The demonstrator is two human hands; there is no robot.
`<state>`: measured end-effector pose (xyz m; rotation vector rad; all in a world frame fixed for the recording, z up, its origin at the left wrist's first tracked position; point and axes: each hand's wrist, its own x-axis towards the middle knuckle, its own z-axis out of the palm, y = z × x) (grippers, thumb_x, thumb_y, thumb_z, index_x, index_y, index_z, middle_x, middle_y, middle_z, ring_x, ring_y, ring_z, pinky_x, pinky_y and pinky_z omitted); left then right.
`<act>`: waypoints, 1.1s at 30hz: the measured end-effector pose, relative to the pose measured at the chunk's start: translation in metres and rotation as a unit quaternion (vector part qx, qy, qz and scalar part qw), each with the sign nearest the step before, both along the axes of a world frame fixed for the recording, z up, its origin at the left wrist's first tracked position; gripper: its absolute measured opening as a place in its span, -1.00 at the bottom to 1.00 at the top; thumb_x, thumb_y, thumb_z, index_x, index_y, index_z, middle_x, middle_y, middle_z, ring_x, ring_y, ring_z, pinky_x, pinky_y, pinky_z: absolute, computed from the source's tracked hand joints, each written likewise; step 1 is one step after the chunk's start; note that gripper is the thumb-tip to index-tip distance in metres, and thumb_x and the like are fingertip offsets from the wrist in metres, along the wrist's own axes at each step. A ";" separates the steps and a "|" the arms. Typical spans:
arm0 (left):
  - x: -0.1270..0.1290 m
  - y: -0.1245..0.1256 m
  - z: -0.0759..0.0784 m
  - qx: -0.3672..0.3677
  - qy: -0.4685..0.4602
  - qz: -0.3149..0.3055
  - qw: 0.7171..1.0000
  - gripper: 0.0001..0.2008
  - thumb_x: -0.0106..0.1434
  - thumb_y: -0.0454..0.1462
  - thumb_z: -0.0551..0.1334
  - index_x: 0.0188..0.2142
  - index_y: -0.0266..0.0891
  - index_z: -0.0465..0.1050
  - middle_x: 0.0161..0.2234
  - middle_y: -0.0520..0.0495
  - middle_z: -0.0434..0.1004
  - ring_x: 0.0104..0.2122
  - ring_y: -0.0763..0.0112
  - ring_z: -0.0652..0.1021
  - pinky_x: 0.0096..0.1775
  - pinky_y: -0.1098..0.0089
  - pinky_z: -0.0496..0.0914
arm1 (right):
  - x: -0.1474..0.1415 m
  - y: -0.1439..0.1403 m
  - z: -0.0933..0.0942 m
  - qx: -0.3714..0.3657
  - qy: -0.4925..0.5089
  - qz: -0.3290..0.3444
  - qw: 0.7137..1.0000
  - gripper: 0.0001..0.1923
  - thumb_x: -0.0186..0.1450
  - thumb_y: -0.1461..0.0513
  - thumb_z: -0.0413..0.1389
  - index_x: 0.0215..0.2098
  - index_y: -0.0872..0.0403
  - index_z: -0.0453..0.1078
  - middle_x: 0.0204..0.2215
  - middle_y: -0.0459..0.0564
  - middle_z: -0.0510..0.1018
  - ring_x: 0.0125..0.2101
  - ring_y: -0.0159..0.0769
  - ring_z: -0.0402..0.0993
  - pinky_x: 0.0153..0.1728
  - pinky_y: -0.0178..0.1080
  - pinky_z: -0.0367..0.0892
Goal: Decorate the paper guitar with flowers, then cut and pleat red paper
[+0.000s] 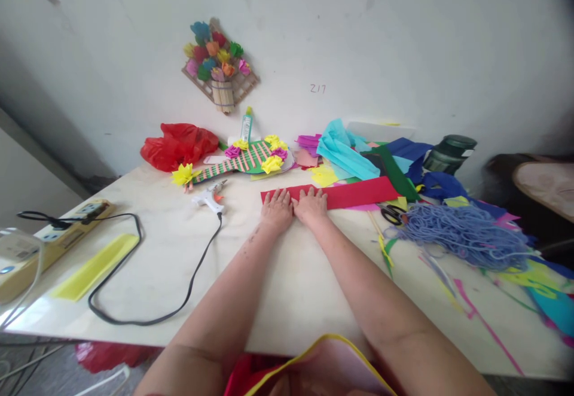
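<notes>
Red paper strip [354, 193] is lying flat on the pale table [287, 276], its long axis running left to right across the person's front, tilting slightly upward toward the right end. Both hands are resting palm-down on the strip's left end: the left hand [277, 207] is covering the very corner, and the right hand [310, 203] is sitting just beside it, thumbs touching or nearly so. Most of the strip is extending away to the right of the right hand, so that hand is the nearer one to the free length. The fingers [314, 193] of both hands are lying flat and only loosely spread, pressing the paper down rather than pinching it (no fold edge is showing under them, as far as one can tell).

Relative to the strip: black-handled scissors [391, 215] are lying just beyond its right end, a heap of blue yarn [466, 234] is further right, a white glue gun [210, 198] with its black cord is lying to the left, and the flower-decorated paper craft [244, 158] is sitting behind it, toward the wall.
</notes>
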<state>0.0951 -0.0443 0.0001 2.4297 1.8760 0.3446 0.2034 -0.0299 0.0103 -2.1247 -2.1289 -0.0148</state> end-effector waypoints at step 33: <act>-0.005 0.008 -0.001 -0.025 -0.007 0.037 0.999 -0.45 0.27 -0.23 -0.18 0.24 -0.31 -0.01 0.26 -0.07 -0.04 0.25 0.30 -0.01 0.20 0.12 -0.15 | -0.017 0.041 -0.007 -0.009 0.059 0.102 0.993 -0.45 0.35 0.10 -0.34 0.23 0.10 0.04 0.28 -0.01 -0.06 0.26 -0.15 -0.22 0.19 0.07 -0.29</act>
